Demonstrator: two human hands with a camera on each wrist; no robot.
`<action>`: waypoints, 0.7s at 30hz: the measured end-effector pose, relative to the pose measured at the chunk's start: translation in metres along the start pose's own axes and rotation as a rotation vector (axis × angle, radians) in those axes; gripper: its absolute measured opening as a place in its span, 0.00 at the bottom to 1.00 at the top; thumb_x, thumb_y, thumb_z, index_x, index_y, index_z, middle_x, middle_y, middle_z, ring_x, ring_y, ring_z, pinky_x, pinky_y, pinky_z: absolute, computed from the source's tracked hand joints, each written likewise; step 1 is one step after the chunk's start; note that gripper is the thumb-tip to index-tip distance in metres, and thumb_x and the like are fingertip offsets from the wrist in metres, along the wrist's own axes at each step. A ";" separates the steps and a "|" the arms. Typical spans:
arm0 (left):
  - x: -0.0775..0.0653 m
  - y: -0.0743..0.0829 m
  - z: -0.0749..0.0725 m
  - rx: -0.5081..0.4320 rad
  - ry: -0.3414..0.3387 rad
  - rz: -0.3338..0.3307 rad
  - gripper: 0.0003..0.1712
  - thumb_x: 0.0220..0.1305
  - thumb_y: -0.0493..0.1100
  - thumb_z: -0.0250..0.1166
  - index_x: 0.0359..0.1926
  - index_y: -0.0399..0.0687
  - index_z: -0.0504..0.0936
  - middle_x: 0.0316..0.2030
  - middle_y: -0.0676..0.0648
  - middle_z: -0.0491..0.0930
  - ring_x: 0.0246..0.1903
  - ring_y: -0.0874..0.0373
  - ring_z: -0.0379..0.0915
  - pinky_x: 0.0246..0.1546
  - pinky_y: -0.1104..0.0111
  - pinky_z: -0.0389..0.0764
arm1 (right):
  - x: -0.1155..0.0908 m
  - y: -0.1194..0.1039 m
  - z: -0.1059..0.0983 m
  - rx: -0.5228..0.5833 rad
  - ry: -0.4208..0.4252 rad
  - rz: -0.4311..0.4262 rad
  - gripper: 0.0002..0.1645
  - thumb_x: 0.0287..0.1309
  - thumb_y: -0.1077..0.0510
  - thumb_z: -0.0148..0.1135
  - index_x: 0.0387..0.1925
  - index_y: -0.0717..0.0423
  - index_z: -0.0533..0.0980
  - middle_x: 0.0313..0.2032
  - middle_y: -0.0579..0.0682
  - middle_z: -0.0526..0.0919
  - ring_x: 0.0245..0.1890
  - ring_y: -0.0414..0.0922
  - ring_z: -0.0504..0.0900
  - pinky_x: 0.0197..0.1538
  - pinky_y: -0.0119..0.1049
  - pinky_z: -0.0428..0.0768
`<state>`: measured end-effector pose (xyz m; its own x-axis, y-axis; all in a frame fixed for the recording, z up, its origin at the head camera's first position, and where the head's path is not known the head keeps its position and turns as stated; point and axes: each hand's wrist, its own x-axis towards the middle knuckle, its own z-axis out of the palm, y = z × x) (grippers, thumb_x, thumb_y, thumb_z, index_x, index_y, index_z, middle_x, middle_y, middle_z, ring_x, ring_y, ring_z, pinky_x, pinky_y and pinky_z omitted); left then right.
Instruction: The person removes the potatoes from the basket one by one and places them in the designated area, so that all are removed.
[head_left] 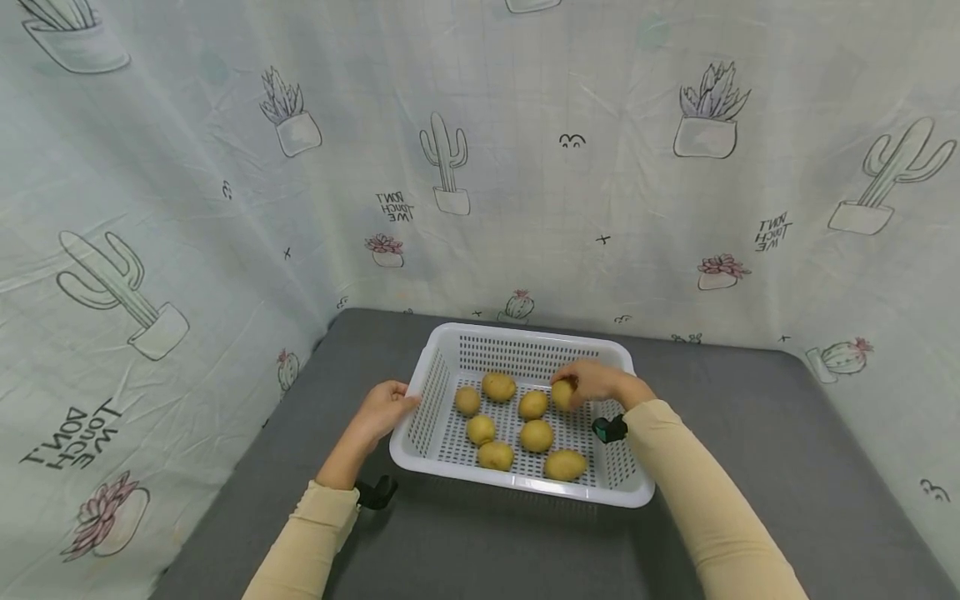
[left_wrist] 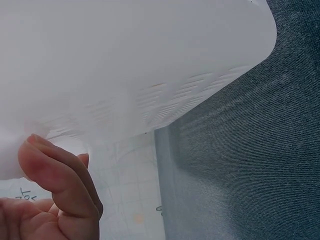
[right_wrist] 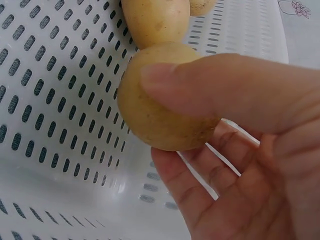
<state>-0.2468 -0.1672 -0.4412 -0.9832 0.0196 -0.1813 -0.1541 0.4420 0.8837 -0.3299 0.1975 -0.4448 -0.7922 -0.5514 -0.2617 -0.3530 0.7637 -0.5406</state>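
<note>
A white slotted plastic basket [head_left: 525,482] holds several yellow potatoes [head_left: 536,436] spread over its bottom. At its left end my left hand [head_left: 385,410] grips the rim, the fingers bent against the basket's edge in the left wrist view. My right hand [head_left: 600,383] reaches inside at the right end and holds a potato [right_wrist: 155,120]. The thumb [right_wrist: 185,85] lies across that potato and the fingers [right_wrist: 185,185] curve under its far side. Right beside the held potato, another potato [right_wrist: 156,22] shows in the right wrist view.
The basket stands on a dark grey cloth-covered table [head_left: 495,542]. Behind and to the left hangs a pale curtain [head_left: 525,92] printed with cacti and potted plants, meeting the table's back edge. A black wrist camera [head_left: 609,428] on my right wrist sits close over the basket.
</note>
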 end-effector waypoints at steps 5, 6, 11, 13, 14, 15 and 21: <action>0.001 -0.001 -0.001 -0.028 -0.018 0.009 0.17 0.67 0.38 0.56 0.51 0.29 0.71 0.39 0.33 0.81 0.34 0.51 0.81 0.35 0.61 0.79 | 0.000 0.001 -0.001 0.016 0.024 -0.025 0.34 0.42 0.65 0.68 0.56 0.60 0.75 0.52 0.54 0.79 0.45 0.46 0.76 0.49 0.45 0.75; 0.001 -0.001 -0.001 -0.027 -0.018 0.009 0.17 0.67 0.38 0.56 0.51 0.29 0.71 0.39 0.33 0.81 0.34 0.51 0.81 0.35 0.61 0.80 | 0.000 0.001 -0.001 0.022 0.028 -0.030 0.34 0.42 0.65 0.68 0.57 0.60 0.75 0.52 0.55 0.79 0.45 0.47 0.76 0.50 0.45 0.75; 0.001 -0.002 -0.001 -0.025 -0.018 0.001 0.18 0.67 0.39 0.56 0.52 0.29 0.71 0.40 0.33 0.81 0.34 0.50 0.81 0.35 0.61 0.79 | -0.001 0.001 -0.002 0.058 0.044 -0.070 0.34 0.43 0.64 0.67 0.57 0.62 0.74 0.49 0.55 0.80 0.44 0.47 0.77 0.48 0.45 0.76; 0.001 -0.002 -0.001 -0.027 -0.019 0.001 0.18 0.67 0.39 0.56 0.52 0.29 0.71 0.40 0.33 0.81 0.34 0.51 0.81 0.35 0.61 0.80 | -0.001 0.000 -0.003 0.064 0.049 -0.087 0.33 0.44 0.63 0.67 0.57 0.63 0.74 0.48 0.56 0.80 0.43 0.47 0.77 0.47 0.44 0.76; 0.001 -0.002 -0.001 -0.027 -0.017 0.001 0.18 0.67 0.39 0.56 0.52 0.29 0.71 0.40 0.33 0.81 0.34 0.51 0.81 0.35 0.61 0.80 | -0.002 0.000 -0.003 0.066 0.051 -0.091 0.33 0.44 0.63 0.67 0.57 0.62 0.74 0.48 0.55 0.80 0.43 0.47 0.76 0.47 0.44 0.76; 0.001 -0.001 -0.001 -0.027 -0.015 0.001 0.18 0.67 0.39 0.56 0.51 0.29 0.71 0.40 0.33 0.81 0.34 0.51 0.81 0.35 0.61 0.80 | -0.002 0.000 -0.003 0.069 0.055 -0.092 0.33 0.45 0.63 0.67 0.57 0.62 0.74 0.48 0.55 0.80 0.43 0.47 0.76 0.47 0.43 0.76; 0.001 -0.002 -0.001 -0.031 -0.015 0.003 0.17 0.67 0.39 0.56 0.51 0.29 0.71 0.40 0.33 0.81 0.33 0.52 0.81 0.35 0.61 0.80 | -0.005 -0.001 -0.005 0.128 0.094 -0.110 0.33 0.48 0.61 0.67 0.59 0.61 0.73 0.52 0.58 0.77 0.46 0.49 0.77 0.50 0.46 0.77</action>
<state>-0.2474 -0.1688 -0.4427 -0.9822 0.0344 -0.1847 -0.1542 0.4142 0.8970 -0.3279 0.2010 -0.4390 -0.7972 -0.5912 -0.1227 -0.3790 0.6482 -0.6605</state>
